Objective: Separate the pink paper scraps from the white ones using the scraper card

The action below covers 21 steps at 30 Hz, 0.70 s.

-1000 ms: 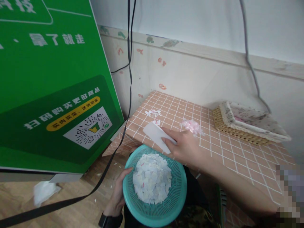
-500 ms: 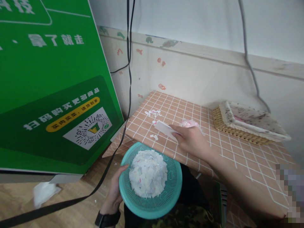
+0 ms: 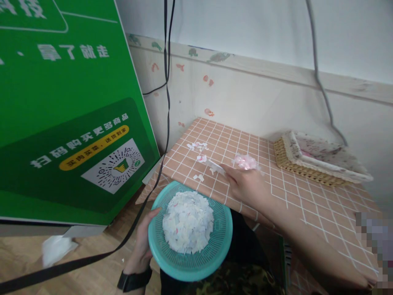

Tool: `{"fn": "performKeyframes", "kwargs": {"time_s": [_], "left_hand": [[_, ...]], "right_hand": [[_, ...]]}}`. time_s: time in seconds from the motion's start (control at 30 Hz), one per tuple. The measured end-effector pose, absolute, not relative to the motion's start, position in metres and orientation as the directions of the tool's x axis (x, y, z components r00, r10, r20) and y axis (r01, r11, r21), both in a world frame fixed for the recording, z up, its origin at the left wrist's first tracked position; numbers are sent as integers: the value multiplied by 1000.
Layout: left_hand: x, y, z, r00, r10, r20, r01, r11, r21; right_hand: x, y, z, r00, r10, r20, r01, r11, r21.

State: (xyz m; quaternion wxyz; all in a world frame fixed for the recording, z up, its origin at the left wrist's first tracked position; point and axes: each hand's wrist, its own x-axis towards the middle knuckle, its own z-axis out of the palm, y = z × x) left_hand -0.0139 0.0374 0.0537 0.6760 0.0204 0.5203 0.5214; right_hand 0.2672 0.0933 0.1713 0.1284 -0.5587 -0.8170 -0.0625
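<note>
My left hand (image 3: 143, 237) grips the left rim of a teal plastic strainer basket (image 3: 218, 256), its thumb over the edge. A heap of small torn white paper scraps (image 3: 188, 221) fills the middle of the basket. Above the checked table, my right hand (image 3: 248, 183) is closed on a flat white card (image 3: 216, 167), seen nearly edge-on, its far end close to some scraps. Loose paper scraps (image 3: 198, 146) lie in small groups on the tabletop. Just beyond my right hand is a clear plastic bag with pink contents (image 3: 245, 161).
A wicker basket with a cloth lining (image 3: 322, 164) stands at the table's right, against the wall. A green sign panel (image 3: 73, 102) fills the left side. A black strap (image 3: 168, 123) hangs down in front of it. A white bag (image 3: 58, 250) lies on the floor.
The white card has tilted from showing its broad face to nearly edge-on. The teal basket and my left hand have shifted slightly left. More scraps show near the card.
</note>
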Motion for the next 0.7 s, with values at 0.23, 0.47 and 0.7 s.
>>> {"fn": "performKeyframes", "kwargs": {"time_s": [0.23,0.47,0.7], "left_hand": [[-14,38,55,-63,719,-692,-685,474,554],[-14,36,52,-29,725,-688,-688,484,541],[-12,35,53,55,756,-652,-688,501,524]], "right_hand": [[265,81,164,-387,881,272,893,432,-127],[271,81,163,-346,897,275,928,371,-40],[272,78,171,-318,914,253,912,368,-183]]}}
